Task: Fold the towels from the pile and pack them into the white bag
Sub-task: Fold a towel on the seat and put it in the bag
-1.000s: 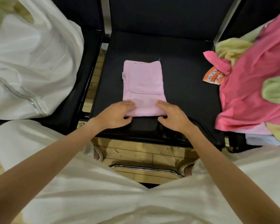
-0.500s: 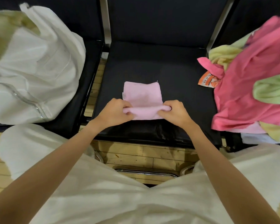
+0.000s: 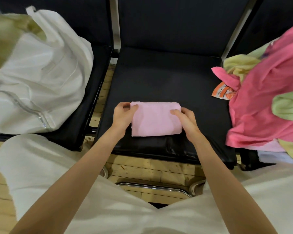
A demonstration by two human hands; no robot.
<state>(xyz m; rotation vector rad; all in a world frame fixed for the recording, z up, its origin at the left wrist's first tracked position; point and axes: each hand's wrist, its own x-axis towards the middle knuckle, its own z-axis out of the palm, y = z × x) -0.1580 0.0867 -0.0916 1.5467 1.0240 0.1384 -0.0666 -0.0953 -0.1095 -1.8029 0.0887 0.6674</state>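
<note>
Bare black seat [image 3: 159,78] lies open beyond the towel [image 3: 155,119]; bag [image 3: 41,85] blocks left, pile [image 3: 264,98] crowds right.

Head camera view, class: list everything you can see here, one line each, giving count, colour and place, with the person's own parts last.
Folded towel: one, pale pink, front of the middle chair seat, held at both ends.
White bag: one, white with a zip, on the left chair.
Towel pile: one heap, bright pink, yellow and green, on the right chair; exact count hidden.
Printed cloth: one, orange and white, at the pile's left edge.
Chairs: three, black with metal frames, in a row.
Floor: light wood, below the chairs.
Left hand: one, fingers gripping the towel's left end.
Right hand: one, fingers gripping the towel's right end.
</note>
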